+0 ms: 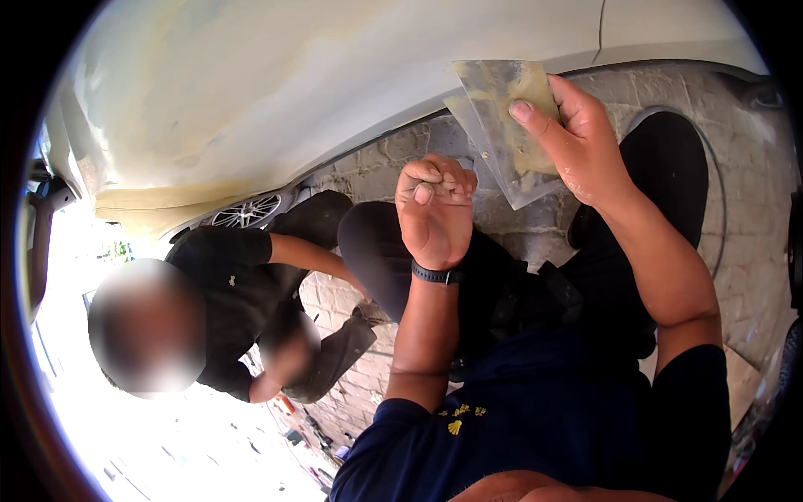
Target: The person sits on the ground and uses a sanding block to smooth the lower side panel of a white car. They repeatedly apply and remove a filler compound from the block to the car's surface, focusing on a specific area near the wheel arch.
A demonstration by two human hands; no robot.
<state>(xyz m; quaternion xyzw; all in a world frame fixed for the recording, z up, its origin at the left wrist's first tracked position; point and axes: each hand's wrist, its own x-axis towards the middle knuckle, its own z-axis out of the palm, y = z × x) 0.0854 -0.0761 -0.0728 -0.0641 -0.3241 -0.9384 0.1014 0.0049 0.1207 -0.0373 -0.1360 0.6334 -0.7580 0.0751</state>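
Holding thin, see-through sheets (pixel 502 134) before a pale car body (pixel 293 84), a seated person grips them near one edge with the right hand (pixel 583 142), thumb on the near face and fingers behind. Yellowish smears mark the sheets, which fan apart below the car's lower edge and above grey paving (pixel 736 201). The left hand (pixel 437 213), a dark band (pixel 436 274) at its wrist, is raised just beside them, palm bare, fingers curled in narrow toward the thumb. At left, a co-worker in a black shirt (pixel 222 272) bends near a spoked wheel (pixel 247 211); small items (pixel 316 433) on the ground are too blurred to tell whether any are containers.
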